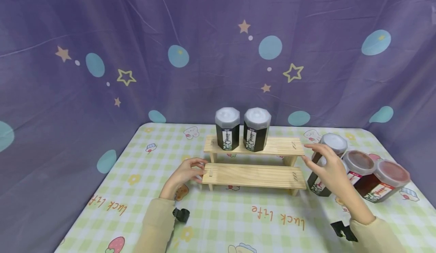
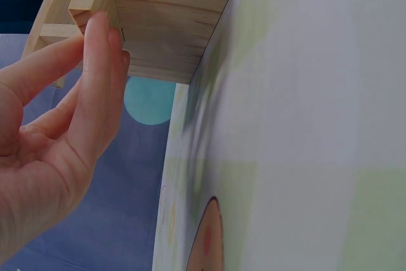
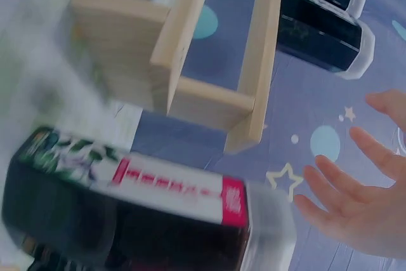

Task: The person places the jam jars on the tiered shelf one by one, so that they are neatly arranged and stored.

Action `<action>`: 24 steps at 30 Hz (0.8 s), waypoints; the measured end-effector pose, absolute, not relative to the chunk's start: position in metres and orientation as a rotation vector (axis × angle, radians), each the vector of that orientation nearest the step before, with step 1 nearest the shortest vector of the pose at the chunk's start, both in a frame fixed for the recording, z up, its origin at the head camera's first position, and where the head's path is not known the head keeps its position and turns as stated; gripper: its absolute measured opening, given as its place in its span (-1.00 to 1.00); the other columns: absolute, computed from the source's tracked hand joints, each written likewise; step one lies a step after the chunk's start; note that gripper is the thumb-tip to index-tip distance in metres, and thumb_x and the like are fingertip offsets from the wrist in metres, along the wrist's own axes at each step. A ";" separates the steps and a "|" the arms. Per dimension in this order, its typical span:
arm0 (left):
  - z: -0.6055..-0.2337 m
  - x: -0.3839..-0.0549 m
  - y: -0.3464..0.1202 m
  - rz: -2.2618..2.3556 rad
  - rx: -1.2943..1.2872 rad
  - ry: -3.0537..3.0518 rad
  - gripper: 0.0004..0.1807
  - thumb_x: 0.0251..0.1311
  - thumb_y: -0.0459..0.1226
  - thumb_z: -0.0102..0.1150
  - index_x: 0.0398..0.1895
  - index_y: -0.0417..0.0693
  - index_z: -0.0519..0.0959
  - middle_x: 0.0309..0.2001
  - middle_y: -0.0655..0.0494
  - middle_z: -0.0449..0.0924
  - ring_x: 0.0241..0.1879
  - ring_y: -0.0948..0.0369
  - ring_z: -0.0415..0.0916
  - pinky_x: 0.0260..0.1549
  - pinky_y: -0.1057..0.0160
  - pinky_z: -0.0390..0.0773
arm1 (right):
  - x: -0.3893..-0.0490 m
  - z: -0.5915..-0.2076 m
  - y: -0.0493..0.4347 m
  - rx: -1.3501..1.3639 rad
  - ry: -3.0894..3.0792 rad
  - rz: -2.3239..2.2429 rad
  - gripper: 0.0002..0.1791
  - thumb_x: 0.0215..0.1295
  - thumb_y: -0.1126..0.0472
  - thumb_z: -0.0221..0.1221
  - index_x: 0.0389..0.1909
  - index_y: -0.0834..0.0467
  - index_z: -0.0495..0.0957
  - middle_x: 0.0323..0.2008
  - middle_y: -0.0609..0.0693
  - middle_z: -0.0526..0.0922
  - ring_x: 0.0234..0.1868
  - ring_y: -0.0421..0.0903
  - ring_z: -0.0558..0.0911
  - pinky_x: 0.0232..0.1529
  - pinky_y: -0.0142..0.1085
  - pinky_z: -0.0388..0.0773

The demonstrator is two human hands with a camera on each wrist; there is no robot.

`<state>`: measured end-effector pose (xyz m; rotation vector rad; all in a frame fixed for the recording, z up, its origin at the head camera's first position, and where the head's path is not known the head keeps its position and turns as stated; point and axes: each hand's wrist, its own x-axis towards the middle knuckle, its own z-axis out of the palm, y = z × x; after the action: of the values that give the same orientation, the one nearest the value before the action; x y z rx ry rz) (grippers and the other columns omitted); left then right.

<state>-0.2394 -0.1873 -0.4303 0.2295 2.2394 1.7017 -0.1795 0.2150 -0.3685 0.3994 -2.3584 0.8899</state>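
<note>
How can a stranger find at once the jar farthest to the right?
On the checked tablecloth, find the two-tier wooden stand. Right of it, past the right hand, is a group of jars. Choose the rightmost jar: its top looks pinkish red, while the neighbouring jar looks browner on top and the back jar whitish.

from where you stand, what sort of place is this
Probably a staged tabletop set-up: a star-patterned curtain hangs behind a checked tablecloth, which bears a wooden rack and labelled jars.
</note>
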 end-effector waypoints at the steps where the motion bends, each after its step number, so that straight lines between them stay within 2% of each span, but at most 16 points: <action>1: -0.434 -0.241 -0.188 1.703 0.228 2.242 -0.57 0.07 -0.43 0.11 0.06 -0.34 0.37 -0.19 -0.18 0.40 -0.49 0.13 0.51 -0.48 0.13 0.64 | -0.178 -0.369 0.217 0.394 -2.363 0.889 -0.66 0.05 0.30 0.23 -0.10 0.24 0.50 -0.15 0.14 0.48 -0.19 -0.07 0.41 -0.28 -0.24 0.35; 4: -0.434 -0.241 -0.188 1.706 0.228 2.245 -0.57 0.06 -0.44 0.10 0.06 -0.35 0.37 -0.20 -0.18 0.40 -0.49 0.13 0.52 -0.48 0.13 0.64 | -0.174 -0.370 0.224 0.366 -2.380 0.918 -0.66 0.07 0.29 0.22 -0.09 0.26 0.49 -0.11 0.18 0.45 -0.08 0.09 0.38 -0.19 -0.03 0.33; 8: -0.433 -0.241 -0.188 1.710 0.224 2.242 -0.57 0.06 -0.44 0.10 0.06 -0.35 0.37 -0.20 -0.16 0.40 -0.49 0.13 0.52 -0.48 0.13 0.64 | -0.167 -0.372 0.233 0.332 -2.407 0.952 -0.65 0.08 0.29 0.21 -0.08 0.26 0.48 -0.07 0.23 0.40 -0.01 0.21 0.34 -0.12 0.12 0.29; 24: -0.433 -0.241 -0.189 1.707 0.230 2.235 -0.56 0.08 -0.42 0.11 0.07 -0.34 0.37 -0.18 -0.17 0.39 -0.48 0.13 0.52 -0.47 0.13 0.64 | -0.149 -0.381 0.252 0.257 -2.482 0.928 -0.50 0.06 0.22 0.24 0.03 0.31 0.39 0.04 0.38 0.24 0.01 0.38 0.19 -0.14 0.28 0.14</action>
<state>-0.2405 -0.1885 -0.4330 0.2298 2.2351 1.7071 -0.1492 0.2516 -0.3814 0.2575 -2.4824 0.9276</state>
